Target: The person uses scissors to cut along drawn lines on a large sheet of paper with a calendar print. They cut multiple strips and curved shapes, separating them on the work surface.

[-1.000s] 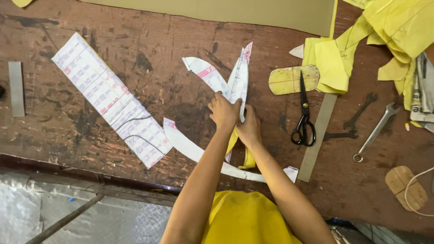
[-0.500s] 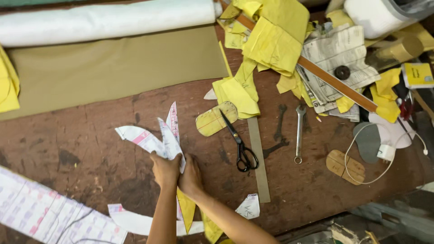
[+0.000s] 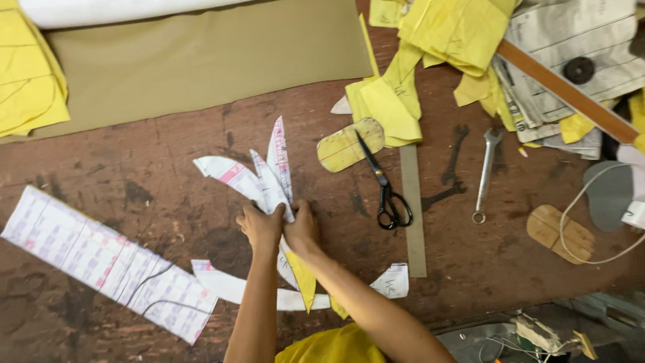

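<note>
While a long printed paper strip lies at the left of the tabletop, the left hand and right hand meet mid-table, both pinching the near ends of fanned curved paper pieces; a yellow piece seems tucked beneath. The step looks like squaring the stack, which calls for even pressure. Black scissors lie just right.

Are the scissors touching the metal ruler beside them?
Touching: in the head view the scissors' black handle loops overlap the ruler's left edge, with no gap showing.
</note>
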